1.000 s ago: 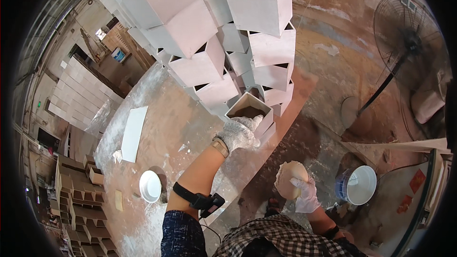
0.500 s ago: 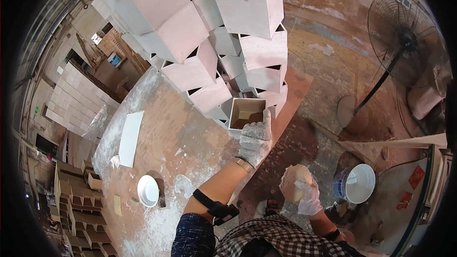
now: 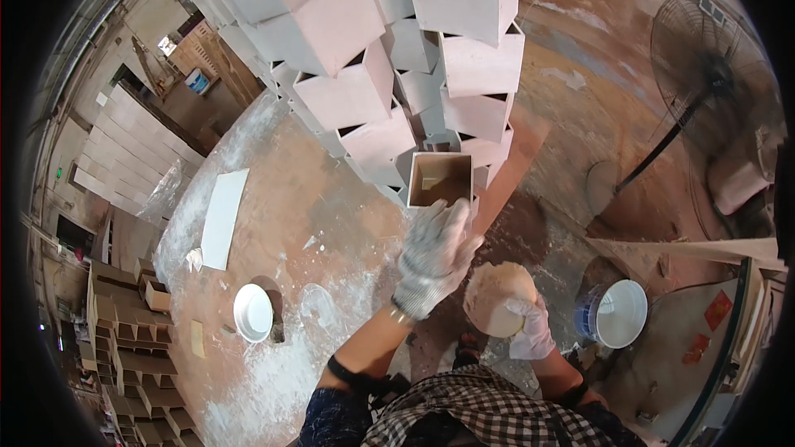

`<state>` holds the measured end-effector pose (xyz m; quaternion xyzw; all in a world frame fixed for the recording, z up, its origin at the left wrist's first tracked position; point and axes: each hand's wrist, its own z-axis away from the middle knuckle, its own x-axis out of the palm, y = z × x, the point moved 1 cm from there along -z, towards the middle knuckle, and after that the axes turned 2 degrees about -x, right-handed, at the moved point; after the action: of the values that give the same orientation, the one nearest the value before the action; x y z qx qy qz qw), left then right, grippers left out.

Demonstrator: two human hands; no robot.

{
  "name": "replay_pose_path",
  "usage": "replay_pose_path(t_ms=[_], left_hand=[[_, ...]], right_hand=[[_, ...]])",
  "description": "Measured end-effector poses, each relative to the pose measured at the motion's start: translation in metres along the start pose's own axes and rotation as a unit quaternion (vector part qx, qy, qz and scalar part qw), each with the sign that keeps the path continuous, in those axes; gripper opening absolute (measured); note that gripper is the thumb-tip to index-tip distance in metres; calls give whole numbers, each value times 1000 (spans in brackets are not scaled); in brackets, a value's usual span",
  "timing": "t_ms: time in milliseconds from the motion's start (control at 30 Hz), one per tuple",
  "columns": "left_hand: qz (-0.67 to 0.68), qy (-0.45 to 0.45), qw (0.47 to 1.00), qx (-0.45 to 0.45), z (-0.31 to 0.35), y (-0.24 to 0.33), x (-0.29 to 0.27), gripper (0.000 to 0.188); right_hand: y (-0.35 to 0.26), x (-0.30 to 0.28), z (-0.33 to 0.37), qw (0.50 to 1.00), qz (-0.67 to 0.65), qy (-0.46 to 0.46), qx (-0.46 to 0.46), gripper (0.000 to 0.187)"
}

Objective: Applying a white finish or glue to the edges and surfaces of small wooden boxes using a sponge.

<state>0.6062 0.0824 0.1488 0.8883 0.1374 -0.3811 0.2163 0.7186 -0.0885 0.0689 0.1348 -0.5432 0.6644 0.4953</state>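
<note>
Left hand: I see the gloved left hand (image 3: 432, 252) at mid-frame, unclenched, fingers extended over the near rim of an open box (image 3: 441, 172); I cannot tell whether they touch it.
Right hand: I see the right hand (image 3: 532, 333), lower right of centre, grasping a round beige disc (image 3: 490, 298) by its edge.
Box: centre of the frame, opening upward, below the stacked white boxes (image 3: 335, 21).
Bucket: right of the disc, a white bucket (image 3: 587, 314).

The white box (image 3: 442, 175) — open-topped — sits beyond the rough-edged tan disc (image 3: 495, 296).
</note>
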Motion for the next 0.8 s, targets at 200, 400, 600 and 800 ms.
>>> replay_pose_path(t_ms=[200, 400, 600, 800], left_hand=[[282, 44, 895, -342, 149, -2, -62, 49], [675, 48, 516, -525, 221, 3, -126, 51], [572, 191, 644, -470, 304, -20, -194, 26], [376, 218, 738, -516, 390, -33, -223, 21]], right_hand=[[22, 62, 8, 997, 19, -72, 13, 54], [91, 138, 43, 977, 70, -178, 98, 57], [172, 210, 102, 948, 86, -305, 34, 51], [254, 211, 140, 845, 424, -327, 11, 38]])
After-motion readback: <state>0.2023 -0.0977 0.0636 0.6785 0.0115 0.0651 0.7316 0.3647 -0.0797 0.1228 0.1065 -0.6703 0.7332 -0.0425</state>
